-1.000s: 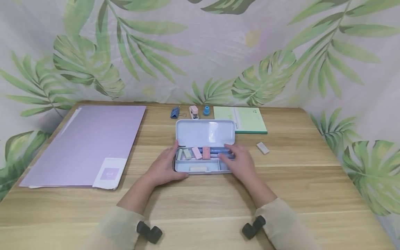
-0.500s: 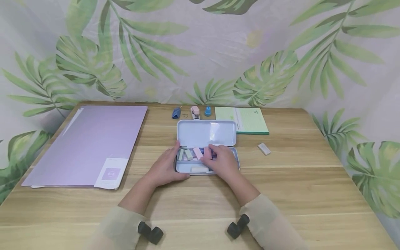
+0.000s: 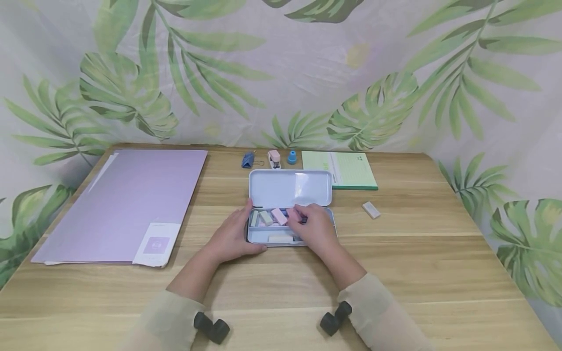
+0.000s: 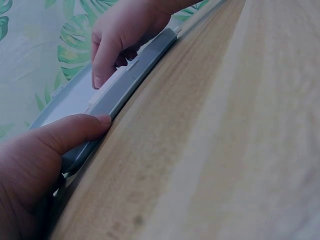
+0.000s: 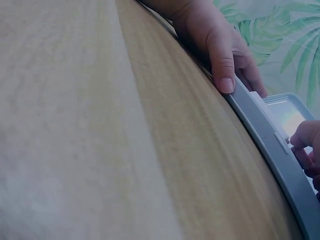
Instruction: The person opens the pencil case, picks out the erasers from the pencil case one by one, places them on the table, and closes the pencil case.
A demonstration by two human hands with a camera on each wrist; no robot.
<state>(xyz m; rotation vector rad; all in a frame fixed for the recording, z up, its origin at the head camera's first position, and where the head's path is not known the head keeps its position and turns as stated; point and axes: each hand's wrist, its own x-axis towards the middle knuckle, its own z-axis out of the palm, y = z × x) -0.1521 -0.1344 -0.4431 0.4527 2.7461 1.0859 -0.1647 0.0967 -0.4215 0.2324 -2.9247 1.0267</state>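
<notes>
An opened pale blue pencil case (image 3: 272, 188) lies mid-table, its lid tipped back. My left hand (image 3: 230, 234) grips its left end; in the left wrist view the thumb (image 4: 82, 129) presses along the front wall. Over the right half of the case, my right hand (image 3: 317, 228) pinches a dark pink eraser (image 3: 292, 214) between thumb and fingers. Left of that eraser, in the back compartment, lie a light pink eraser (image 3: 279, 217) and two pale green ones (image 3: 266, 218). A white eraser (image 3: 281, 239) sits in the front compartment. My right hand hides the case's right part.
Behind the case stand a blue binder clip (image 3: 248, 160), a pink stapler (image 3: 274, 159) and a small blue cone-shaped object (image 3: 291, 157). A green notebook (image 3: 355, 170) lies at the back right, a whitish eraser (image 3: 371, 210) in front of it. A large purple folder (image 3: 127, 200) covers the left side.
My right hand has moved left from the blue pens at the case's right end to the dark pink eraser, which now lies tilted in its fingers. The left hand keeps its place.
</notes>
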